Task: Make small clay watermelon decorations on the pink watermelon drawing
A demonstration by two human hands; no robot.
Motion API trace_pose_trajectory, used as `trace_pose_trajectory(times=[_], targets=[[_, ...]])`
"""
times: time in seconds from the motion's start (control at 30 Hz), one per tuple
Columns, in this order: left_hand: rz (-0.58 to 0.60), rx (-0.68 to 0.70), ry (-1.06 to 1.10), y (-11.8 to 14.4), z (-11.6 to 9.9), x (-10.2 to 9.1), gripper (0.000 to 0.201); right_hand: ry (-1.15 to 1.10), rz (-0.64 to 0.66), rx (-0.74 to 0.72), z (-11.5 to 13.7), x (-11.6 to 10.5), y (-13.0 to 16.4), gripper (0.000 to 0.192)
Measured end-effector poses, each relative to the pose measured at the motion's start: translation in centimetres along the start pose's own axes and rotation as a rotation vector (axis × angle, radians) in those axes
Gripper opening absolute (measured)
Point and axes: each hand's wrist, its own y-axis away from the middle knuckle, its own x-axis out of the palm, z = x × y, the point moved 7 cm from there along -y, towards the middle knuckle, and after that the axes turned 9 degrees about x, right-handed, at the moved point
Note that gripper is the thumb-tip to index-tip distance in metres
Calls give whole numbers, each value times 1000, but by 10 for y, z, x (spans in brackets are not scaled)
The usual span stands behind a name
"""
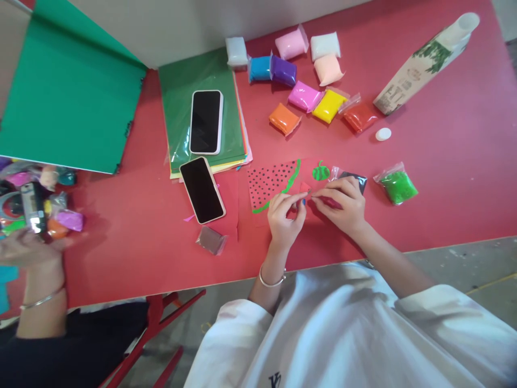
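Note:
My left hand and my right hand meet fingertip to fingertip over a sheet of red paper. Both are closed in a pinch, and whatever sits between the fingertips is too small to make out. A watermelon slice picture, red with black dots and a green rind, lies just beyond my left hand. Above the fingertips is a small striped green watermelon. A small red triangular shape shows beside my left index finger. Partly under my right hand lies a bag of black clay.
Several clay packs, including an orange one, lie at the back. A tall carton, white cap and green clay bag are rightward. Left are two phones, brown clay and another person's hand.

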Motion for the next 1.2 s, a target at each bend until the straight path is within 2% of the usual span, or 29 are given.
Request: trace_pose_trajectory(times=[0.13,0.27,0.5,0.7,0.93,1.2], targets=[[-24,141,-126,2,-8,-3,14,-119,102,89,3,0,-5,4],[6,229,-215,5,-12,-1,11,-164,183,205,1,-1,-5,4],[19,337,-242,11,-14,-1,16,-222,304,206,-1,0,-4,6],[59,534,-370,16,-30,2,23,-182,415,226,-6,-5,-5,6],[189,561,-335,20,-28,12,25,-186,538,243,-12,-8,-5,10],[192,556,-359,18,-30,13,14,-178,619,188,-11,-6,-9,14]])
